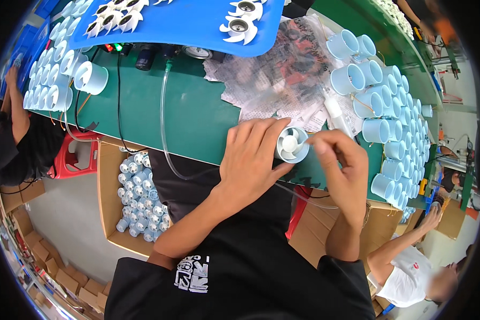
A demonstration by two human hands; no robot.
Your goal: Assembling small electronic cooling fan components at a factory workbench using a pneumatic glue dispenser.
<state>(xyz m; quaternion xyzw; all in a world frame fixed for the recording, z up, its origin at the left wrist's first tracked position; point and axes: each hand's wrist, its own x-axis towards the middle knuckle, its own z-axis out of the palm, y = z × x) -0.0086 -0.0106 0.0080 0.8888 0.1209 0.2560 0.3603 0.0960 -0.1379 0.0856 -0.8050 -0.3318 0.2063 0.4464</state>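
My left hand [253,157] is wrapped around a light blue cup-shaped housing [299,157], held near the front edge of the green table. Inside the housing sits a small white fan wheel [289,143], its round hub facing up. My right hand [342,168] is at the housing's right rim, its fingers curled and closed. Whatever lies between those fingertips, if anything, is too small to make out. Just beyond my right hand, a white bottle with a thin nozzle [336,113] lies on printed paper [282,69].
A blue tray [186,26] with white fan wheels spans the far side, above a pressure gauge [197,52] and a clear hose [164,112]. Blue housings [376,130] crowd the right; others stand left. A cardboard box [110,197] of assembled fans sits below. Other people work at both sides.
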